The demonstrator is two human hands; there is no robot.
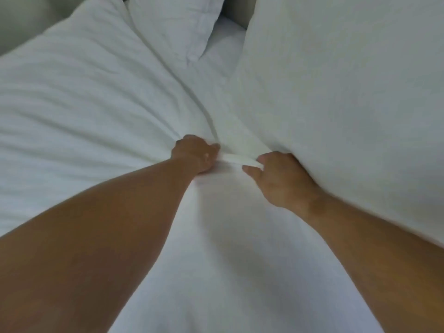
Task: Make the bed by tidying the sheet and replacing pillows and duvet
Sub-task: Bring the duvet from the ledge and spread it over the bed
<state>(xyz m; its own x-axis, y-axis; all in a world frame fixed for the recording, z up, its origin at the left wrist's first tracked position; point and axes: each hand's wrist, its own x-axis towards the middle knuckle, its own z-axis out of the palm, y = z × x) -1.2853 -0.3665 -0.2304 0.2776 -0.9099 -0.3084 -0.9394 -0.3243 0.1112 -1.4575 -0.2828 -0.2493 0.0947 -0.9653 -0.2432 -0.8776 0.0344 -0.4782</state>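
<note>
Blurred sheet fold (236, 161) pinched by left hand (194, 153) and right hand (280, 179), most fingertips hidden in cloth.

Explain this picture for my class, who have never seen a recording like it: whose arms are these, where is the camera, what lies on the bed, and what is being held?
There is no machine here. The two bare arms belong to a person making a bed. The single picture comes from a wide-angle camera worn on their head, which looks forward and down, so the arms reach in from the bottom edge.

Everything on the bed is white. The sheet covers the middle. On the left lies puffy striped bedding, probably the duvet. On the right is a large pillow, and a smaller pillow sits at the top.

The left hand and right hand are close together, fingers curled, each gripping a bunched fold of fabric that seems to be the sheet. The picture is slightly blurred.
</note>
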